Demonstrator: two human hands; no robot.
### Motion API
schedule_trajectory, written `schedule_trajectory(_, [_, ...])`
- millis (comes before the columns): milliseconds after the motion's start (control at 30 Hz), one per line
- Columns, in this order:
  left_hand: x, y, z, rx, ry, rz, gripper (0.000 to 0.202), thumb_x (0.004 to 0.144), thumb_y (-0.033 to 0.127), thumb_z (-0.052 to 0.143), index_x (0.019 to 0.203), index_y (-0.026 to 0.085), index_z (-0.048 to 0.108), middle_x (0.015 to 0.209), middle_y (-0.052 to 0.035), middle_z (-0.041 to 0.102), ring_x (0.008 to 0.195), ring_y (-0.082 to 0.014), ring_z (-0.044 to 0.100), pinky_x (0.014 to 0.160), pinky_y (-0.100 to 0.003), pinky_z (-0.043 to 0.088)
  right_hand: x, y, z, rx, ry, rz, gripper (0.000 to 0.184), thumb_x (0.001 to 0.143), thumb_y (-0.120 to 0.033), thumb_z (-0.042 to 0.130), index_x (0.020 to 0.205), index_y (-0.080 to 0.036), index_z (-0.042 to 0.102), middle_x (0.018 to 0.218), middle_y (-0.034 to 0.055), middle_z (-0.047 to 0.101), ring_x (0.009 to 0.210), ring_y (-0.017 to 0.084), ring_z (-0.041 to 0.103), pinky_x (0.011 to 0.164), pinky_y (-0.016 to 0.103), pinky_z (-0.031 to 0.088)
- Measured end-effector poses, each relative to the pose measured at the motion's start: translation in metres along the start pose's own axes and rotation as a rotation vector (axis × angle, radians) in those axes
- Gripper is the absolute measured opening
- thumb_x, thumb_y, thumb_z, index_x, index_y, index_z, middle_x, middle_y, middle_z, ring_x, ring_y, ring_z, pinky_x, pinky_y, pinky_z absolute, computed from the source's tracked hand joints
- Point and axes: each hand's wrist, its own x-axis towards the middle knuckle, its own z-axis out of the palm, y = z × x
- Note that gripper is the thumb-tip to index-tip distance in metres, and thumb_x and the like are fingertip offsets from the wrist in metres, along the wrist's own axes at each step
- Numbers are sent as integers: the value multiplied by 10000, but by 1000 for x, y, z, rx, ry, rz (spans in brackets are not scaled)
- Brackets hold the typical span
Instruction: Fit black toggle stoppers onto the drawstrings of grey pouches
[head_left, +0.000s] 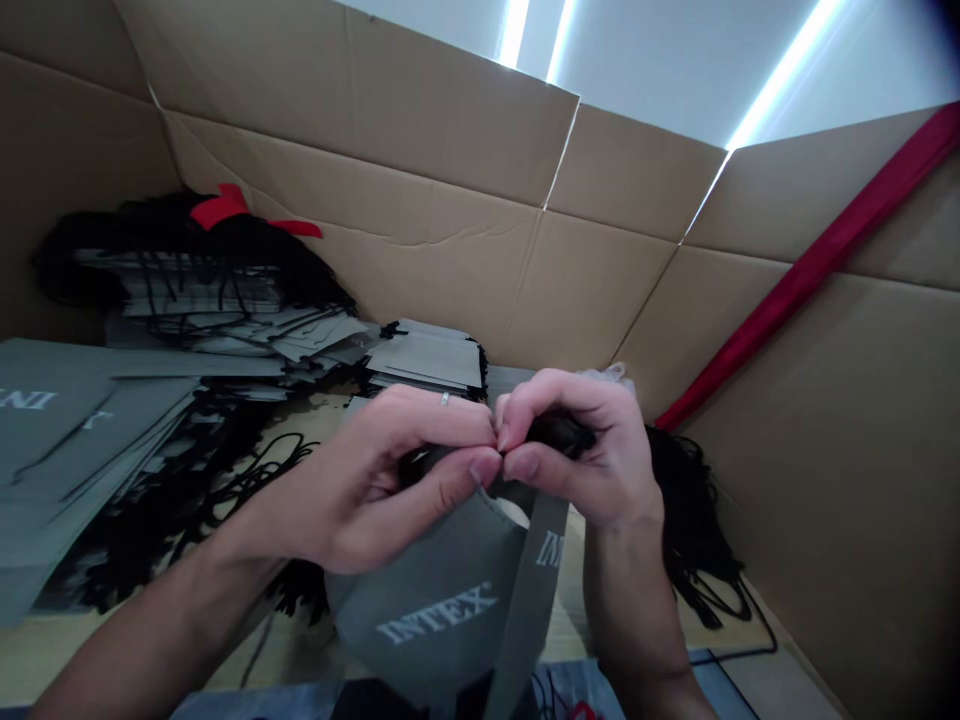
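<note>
My left hand point(420, 470) and my right hand point(581, 450) meet fingertip to fingertip, thumb and forefinger of each pinched together. Black cord shows inside the curl of the right hand; the bit at the fingertips is mostly hidden. Just below hangs a grey drawstring bag point(435, 600) printed INTEX, its upper edge at the left fingers. A narrower grey strip point(532, 590), also printed, hangs beneath the right hand. A ring is on a left finger.
Stacked grey printed bags point(45, 440) with black cords lie at left. Another stack point(427, 355) stands behind my hands. A black cord bundle point(686, 520) lies at right. Cardboard walls point(442, 270) enclose the surface; a red strap point(810, 260) slants down the right wall.
</note>
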Motion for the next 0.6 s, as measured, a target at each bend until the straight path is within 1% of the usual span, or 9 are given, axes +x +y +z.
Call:
schedule_trajectory(67, [1,0,3,-52,17,11,357,1124,271,541,784,176,595,692,22,464,637,-113,427,586,-295,330,-1,4,0,122,-7,33,245,895,-37,892,1077,-189,827,925,35,833,825,164,813,737,252,658])
schedule_trajectory(133, [1,-1,5,-86,27,28,381,1117,271,551,748,175,558,691,19,465,640,-109,434,592,-294,333,-3,8,0,191,-7,59,220,917,-66,872,1085,-200,826,890,37,830,785,171,804,733,280,666])
schedule_trajectory(200, [0,-1,6,-117,36,52,382,1114,273,567,745,174,555,702,11,513,657,-111,461,608,-287,359,-5,9,2,217,2,73,191,928,-112,872,1081,-217,825,871,33,825,727,164,774,730,298,664])
schedule_trajectory(300, [-1,0,4,-125,34,63,340,1115,269,572,789,177,602,743,-3,594,690,-124,518,633,-276,423,-5,7,4,195,19,73,124,966,-187,853,1070,-239,809,868,21,821,689,153,739,716,300,643])
schedule_trajectory(367, [-1,1,0,-43,31,29,315,1134,274,548,844,179,626,761,-2,604,689,-126,530,622,-264,436,-4,1,3,48,48,77,93,988,-236,846,1067,-249,800,881,8,816,709,149,738,697,277,614])
schedule_trajectory(467, [0,0,-7,194,66,-41,323,1160,268,520,864,184,617,740,24,570,653,-111,491,599,-244,414,-2,-8,-3,-240,138,91,133,1001,-243,855,1129,-248,821,950,8,811,808,147,744,731,258,579])
schedule_trajectory(533, [2,-2,-13,319,104,-59,288,1161,239,526,911,182,656,757,32,592,656,-103,506,610,-228,418,-2,-12,-9,-378,210,57,75,1051,-299,813,1069,-228,827,931,24,779,820,155,705,733,278,546])
schedule_trajectory(567, [2,-4,-15,356,122,-61,257,1160,225,529,957,183,682,784,32,620,673,-101,534,627,-218,432,-2,-12,-12,-430,254,24,192,1085,-370,767,978,-216,806,874,28,736,786,159,664,707,295,516])
schedule_trajectory(600, [2,-6,-17,379,135,-59,223,1158,218,537,1012,184,702,823,29,653,701,-101,570,647,-211,451,-3,-12,-14,-486,306,-15,352,1112,-461,711,865,-212,748,798,22,664,734,161,604,670,311,476])
